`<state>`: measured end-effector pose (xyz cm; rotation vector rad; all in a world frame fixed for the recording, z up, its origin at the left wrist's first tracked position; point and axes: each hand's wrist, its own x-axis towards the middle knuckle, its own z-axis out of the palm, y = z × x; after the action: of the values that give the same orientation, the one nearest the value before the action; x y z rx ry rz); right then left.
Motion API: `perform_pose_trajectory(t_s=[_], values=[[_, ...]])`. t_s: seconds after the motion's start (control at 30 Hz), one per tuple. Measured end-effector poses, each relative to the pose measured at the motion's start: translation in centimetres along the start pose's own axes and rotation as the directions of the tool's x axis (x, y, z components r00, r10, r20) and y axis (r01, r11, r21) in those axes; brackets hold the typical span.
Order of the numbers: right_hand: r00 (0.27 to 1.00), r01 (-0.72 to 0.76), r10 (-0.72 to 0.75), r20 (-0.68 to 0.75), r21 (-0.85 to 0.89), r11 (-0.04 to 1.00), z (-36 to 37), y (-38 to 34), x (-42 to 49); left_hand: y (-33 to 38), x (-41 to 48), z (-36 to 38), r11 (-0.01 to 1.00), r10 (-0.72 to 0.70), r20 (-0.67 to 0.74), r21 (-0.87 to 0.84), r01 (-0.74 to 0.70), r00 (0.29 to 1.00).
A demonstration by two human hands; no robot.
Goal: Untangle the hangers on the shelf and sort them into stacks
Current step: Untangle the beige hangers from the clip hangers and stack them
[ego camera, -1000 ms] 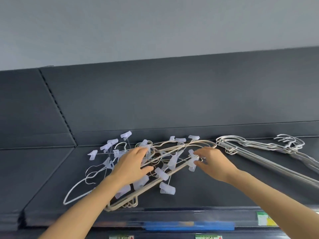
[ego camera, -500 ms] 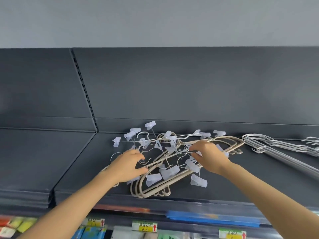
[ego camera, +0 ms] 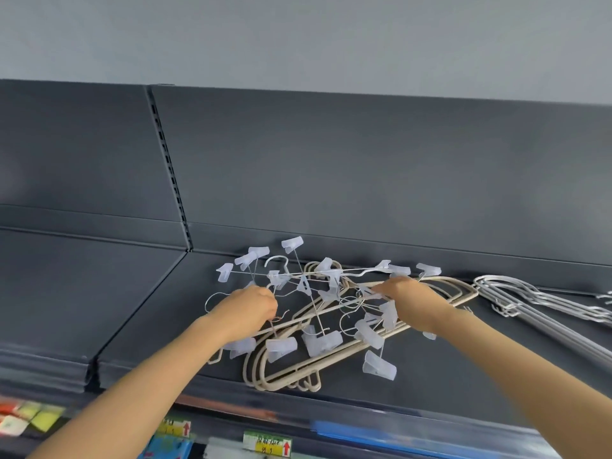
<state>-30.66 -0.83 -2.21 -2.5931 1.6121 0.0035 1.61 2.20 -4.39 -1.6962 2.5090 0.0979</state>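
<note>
Barely any travel since half a second ago: both hands stay buried in the pile at much the same spots, but the left hand [ego camera: 246,309] has curled tighter, its fingers now closed round a thin wire at the left side of the tangle of clip hangers [ego camera: 311,286]. The right hand [ego camera: 409,298] reaches in from the other side, fingertips pinching into the wires and clear clips near the middle; exactly which wire it holds is lost in the clutter. The two hands sit apart, the knot of wires between them.

That tangle rides on top of the beige hangers [ego camera: 291,376], which lie flat and nested together, their rounded ends close to the front edge of the dark shelf [ego camera: 149,313]. Clear clips stick up towards the back and hang down at the front.

Off to the right, well apart from the hands, the white wire hangers [ego camera: 530,303] lie stacked on the same shelf. Behind it all stands the grey back panel [ego camera: 331,177]. Below the shelf lip, yellow price tags [ego camera: 266,443] with red arrows show, blurred.
</note>
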Motion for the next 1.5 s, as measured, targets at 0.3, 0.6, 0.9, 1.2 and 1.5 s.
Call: perform_pose_trajectory(t_s=[0.3, 0.6, 0.9, 1.2, 1.5], values=[[0.994, 0.025, -0.021, 0.104, -0.042, 0.999, -0.4, 0.1, 2.6, -2.1, -0.7, -0.1, 0.98, -0.199, 0.039, 0.022, 0.198, 0.979], [0.996, 0.089, -0.086, -0.038, 0.078, 0.993, -1.3, -0.4, 4.4, -5.4, -2.0, 0.9, 0.933, -0.357, -0.014, 0.036, 0.358, 0.934], [0.981, 0.166, -0.17, 0.092, 0.048, 0.985, -0.3, -4.0, 3.9, -5.0, -1.6, 1.7, 0.903, -0.43, -0.082, -0.026, 0.429, 0.899], [0.991, 0.122, -0.125, 0.042, 0.076, 0.99, -0.8, -3.1, 4.2, -4.9, -1.5, 1.4, 0.863, -0.499, -0.198, -0.196, 0.465, 0.843], [0.999, 0.042, -0.043, 0.001, 0.176, 0.983, -1.4, -2.1, 3.4, -5.4, -1.9, -0.4, 0.682, -0.654, -0.285, -0.624, 0.383, 0.701]])
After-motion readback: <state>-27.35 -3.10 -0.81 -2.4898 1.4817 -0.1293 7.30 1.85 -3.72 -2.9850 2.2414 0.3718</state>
